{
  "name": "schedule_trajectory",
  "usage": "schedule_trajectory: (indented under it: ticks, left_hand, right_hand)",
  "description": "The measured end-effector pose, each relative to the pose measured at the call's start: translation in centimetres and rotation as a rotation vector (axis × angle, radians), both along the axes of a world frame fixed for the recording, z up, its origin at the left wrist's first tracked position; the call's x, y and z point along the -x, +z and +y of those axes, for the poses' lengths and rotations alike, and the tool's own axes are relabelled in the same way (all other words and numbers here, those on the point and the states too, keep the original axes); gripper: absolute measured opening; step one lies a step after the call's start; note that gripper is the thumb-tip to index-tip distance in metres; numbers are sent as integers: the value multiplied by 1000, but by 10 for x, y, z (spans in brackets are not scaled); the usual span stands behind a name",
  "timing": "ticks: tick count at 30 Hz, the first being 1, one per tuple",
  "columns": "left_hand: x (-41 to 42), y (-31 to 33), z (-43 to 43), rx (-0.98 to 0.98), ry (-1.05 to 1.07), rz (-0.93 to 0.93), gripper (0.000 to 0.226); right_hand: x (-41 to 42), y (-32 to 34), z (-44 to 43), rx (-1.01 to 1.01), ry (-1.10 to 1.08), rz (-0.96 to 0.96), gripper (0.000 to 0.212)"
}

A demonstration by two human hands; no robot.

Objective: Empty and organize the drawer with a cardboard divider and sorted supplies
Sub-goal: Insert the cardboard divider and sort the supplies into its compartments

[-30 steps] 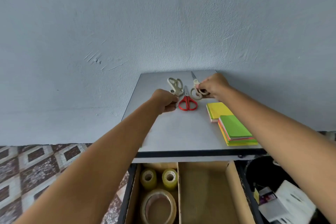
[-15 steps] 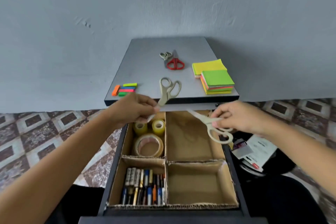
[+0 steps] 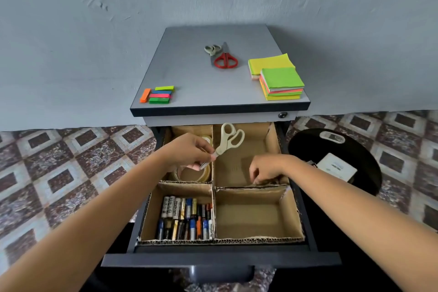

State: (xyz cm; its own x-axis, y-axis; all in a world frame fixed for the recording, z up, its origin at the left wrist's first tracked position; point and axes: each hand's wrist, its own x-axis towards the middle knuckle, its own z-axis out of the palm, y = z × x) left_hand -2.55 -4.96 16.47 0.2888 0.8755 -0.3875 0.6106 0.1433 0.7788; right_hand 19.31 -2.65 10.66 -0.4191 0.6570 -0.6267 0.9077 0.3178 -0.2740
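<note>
Fingers [image 3: 205, 147] of my left hand [image 3: 189, 153] are pinching the steel blades of the beige plastic-handled scissors [image 3: 223, 147], loops up, hovering over the middle wall of the corrugated cardboard divider [image 3: 251, 188] in the dark drawer [image 3: 220, 262]. My right hand [image 3: 265, 168] is down in the back-right cell, fingers curled (gripping anything? can't tell). Roughly halfway, I'd say: cylindrical batteries [image 3: 187, 218] packed front-left, glossy clear tape rolls [image 3: 205, 176] back-left. Waiting on the smooth grey cabinet top [image 3: 201, 83]: red-handled scissors [image 3: 225, 61], square neon paper pads [image 3: 282, 78], slim coloured flag strips [image 3: 158, 96].
</note>
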Motion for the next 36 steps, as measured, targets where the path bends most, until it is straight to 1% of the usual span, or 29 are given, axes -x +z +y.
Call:
schedule_trajectory:
  ticks: [2,5,9,12,17,19,22,24,26,28,30,31,34,36]
  left_hand:
    - [-1,-4,2,17,12,-15,7]
    - [0,-9,5,33,15,-25,11]
    - [0,-15,11,33,7,-21,10]
    - [-3,-18,16,23,4,-24,7]
    - [-7,-24,24,-39,-30,39,9]
    - [-7,-25,27,-67,-47,68,9]
    - [-9,-25,33,-126,-88,133,10]
    - [-12,-22,37,-173,-136,184,13]
    - [-19,-16,40,-212,-194,218,15]
    - [-27,-10,43,-228,-230,225,12]
    - [-34,-8,46,-241,-247,206,8]
    - [-37,-7,48,-245,-250,198,6]
    - [-44,-8,51,-245,-267,196,5]
    - [-45,-9,50,-258,-253,172,5]
  right_hand:
    - [4,-9,2,21,38,-38,26]
    - [5,-19,4,-2,15,-41,28]
    - [-1,-24,6,-63,-48,-36,22]
    - [-3,-24,6,-84,-45,-33,17]
    - [-2,-19,4,-58,-44,-63,24]
    - [-4,-7,5,-62,-111,-12,28]
    - [-15,20,8,-14,-322,162,22]
    - [-21,38,9,-77,-401,238,18]
    - [-23,50,11,-257,-392,274,17]
    - [-17,57,11,-357,-343,308,27]
    - [-7,58,9,-337,-293,337,34]
    - [-2,56,8,-319,-271,329,34]
    - [10,49,7,-295,-236,277,26]
    - [11,41,7,-268,-254,314,20]
